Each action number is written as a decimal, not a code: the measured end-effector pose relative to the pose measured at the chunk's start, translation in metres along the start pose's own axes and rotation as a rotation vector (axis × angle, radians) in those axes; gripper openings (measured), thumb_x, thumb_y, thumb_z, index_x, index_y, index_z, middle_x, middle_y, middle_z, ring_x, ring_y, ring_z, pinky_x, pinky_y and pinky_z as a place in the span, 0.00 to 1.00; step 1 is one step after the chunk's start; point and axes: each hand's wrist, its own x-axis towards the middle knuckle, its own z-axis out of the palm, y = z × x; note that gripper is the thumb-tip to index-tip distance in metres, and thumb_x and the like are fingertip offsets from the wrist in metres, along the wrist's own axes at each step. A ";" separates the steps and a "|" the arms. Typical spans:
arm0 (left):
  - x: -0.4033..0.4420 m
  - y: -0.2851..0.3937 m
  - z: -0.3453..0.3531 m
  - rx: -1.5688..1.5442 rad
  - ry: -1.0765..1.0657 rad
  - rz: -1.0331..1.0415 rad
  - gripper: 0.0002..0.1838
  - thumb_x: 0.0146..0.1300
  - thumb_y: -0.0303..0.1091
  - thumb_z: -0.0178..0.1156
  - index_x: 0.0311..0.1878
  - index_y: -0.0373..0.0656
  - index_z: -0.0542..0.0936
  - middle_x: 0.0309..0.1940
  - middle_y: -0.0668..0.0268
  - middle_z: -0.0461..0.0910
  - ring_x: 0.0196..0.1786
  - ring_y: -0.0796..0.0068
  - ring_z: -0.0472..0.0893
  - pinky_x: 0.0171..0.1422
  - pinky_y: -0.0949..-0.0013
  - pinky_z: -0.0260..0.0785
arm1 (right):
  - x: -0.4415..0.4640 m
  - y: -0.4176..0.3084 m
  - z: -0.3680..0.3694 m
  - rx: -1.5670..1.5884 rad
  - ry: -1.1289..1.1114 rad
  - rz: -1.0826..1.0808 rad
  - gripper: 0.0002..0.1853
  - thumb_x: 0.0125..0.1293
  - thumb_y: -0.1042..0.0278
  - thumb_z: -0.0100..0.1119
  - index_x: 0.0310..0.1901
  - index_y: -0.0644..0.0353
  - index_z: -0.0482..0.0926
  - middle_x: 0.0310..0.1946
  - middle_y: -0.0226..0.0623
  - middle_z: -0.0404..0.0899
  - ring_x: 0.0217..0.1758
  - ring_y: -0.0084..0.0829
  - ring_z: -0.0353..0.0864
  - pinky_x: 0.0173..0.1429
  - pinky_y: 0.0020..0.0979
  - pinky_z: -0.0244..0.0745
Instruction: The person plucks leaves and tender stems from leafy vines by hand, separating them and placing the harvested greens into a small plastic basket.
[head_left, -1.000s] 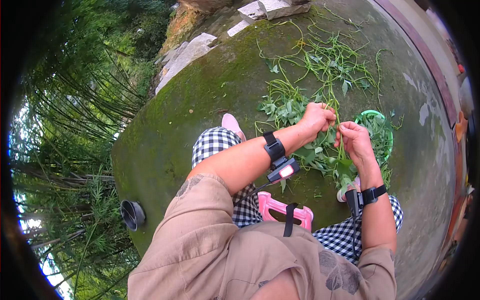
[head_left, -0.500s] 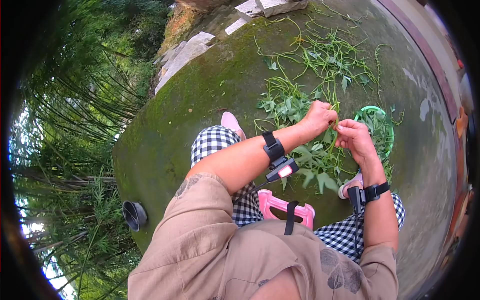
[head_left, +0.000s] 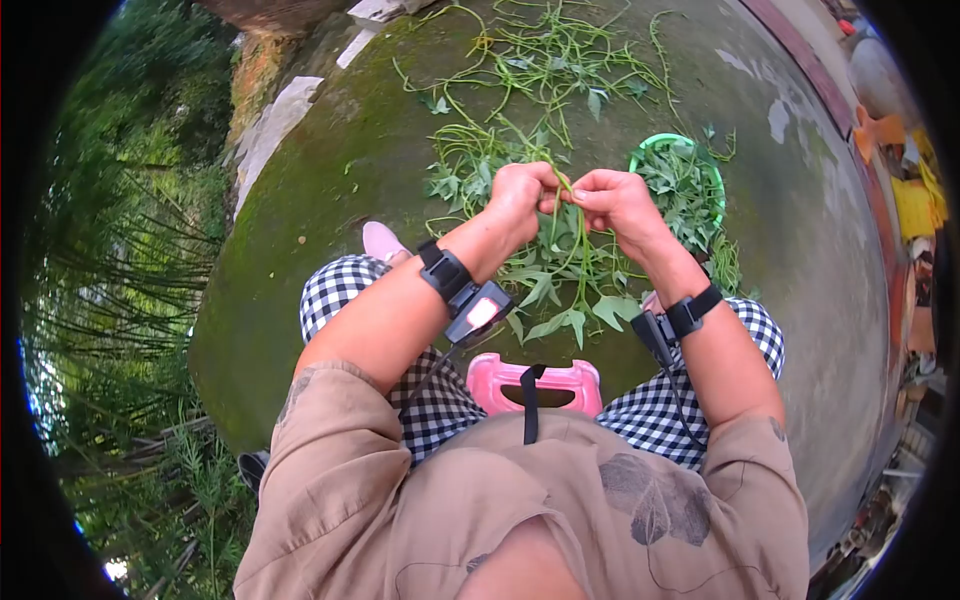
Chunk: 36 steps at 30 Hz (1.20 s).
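Left hand (head_left: pixel 522 192): our fingers grip a leafy vine (head_left: pixel 584 262), forearm angled inward
Right hand (head_left: pixel 622 208): our fingers pinch it, elbow bent
Vine place: left of the green-rimmed basket (head_left: pixel 722 192)

Room lies over mossy ground (head_left: pixel 310 200) left of the vines (head_left: pixel 465 160), while a green-rimmed basket (head_left: pixel 720 194) flanks the right hand (head_left: pixel 622 205).

You have daylight over a grey concrete floor (head_left: pixel 330 190) patched with green moss, around a pink plastic stool (head_left: pixel 486 380). Left of the stool, past the floor's edge, you see dense green bamboo foliage (head_left: pixel 130 270) with bright light between the leaves. Ahead-left of it, you find pale stone slabs (head_left: pixel 275 125); well to its right, a long reddish edging strip (head_left: pixel 800 55).
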 end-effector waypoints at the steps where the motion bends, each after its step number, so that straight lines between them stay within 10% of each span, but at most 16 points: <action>1: 0.002 -0.002 -0.001 -0.003 -0.011 0.000 0.05 0.53 0.22 0.56 0.31 0.30 0.79 0.19 0.62 0.74 0.16 0.77 0.65 0.18 0.73 0.50 | 0.000 0.001 -0.002 -0.002 0.011 -0.005 0.05 0.63 0.71 0.63 0.33 0.63 0.80 0.22 0.28 0.78 0.19 0.16 0.71 0.22 0.18 0.60; 9: -0.011 0.005 0.005 0.414 -0.116 0.208 0.04 0.53 0.27 0.61 0.26 0.37 0.80 0.15 0.70 0.71 0.15 0.83 0.63 0.19 0.75 0.48 | -0.002 0.002 -0.011 -0.078 0.038 -0.009 0.04 0.63 0.70 0.61 0.33 0.61 0.80 0.22 0.26 0.78 0.19 0.16 0.72 0.23 0.18 0.61; 15: 0.000 -0.005 -0.003 0.164 0.005 0.140 0.04 0.49 0.23 0.57 0.21 0.37 0.78 0.15 0.70 0.70 0.15 0.82 0.57 0.20 0.73 0.46 | -0.006 0.006 -0.002 -0.065 0.033 0.000 0.04 0.62 0.70 0.62 0.33 0.61 0.81 0.22 0.26 0.77 0.19 0.17 0.73 0.23 0.18 0.61; 26: 0.004 0.019 -0.010 0.098 -0.059 0.027 0.08 0.73 0.34 0.47 0.47 0.42 0.73 0.39 0.58 0.84 0.26 0.80 0.75 0.24 0.76 0.60 | -0.003 0.006 -0.021 -0.051 0.155 0.026 0.04 0.62 0.73 0.62 0.32 0.62 0.79 0.19 0.27 0.75 0.16 0.18 0.71 0.19 0.20 0.59; 36: 0.012 0.076 -0.057 -0.125 0.014 0.224 0.08 0.74 0.35 0.45 0.49 0.44 0.71 0.31 0.60 0.78 0.38 0.60 0.80 0.43 0.55 0.74 | -0.004 0.027 -0.059 -0.133 0.286 0.092 0.04 0.63 0.72 0.61 0.33 0.62 0.79 0.21 0.28 0.77 0.16 0.19 0.73 0.19 0.19 0.59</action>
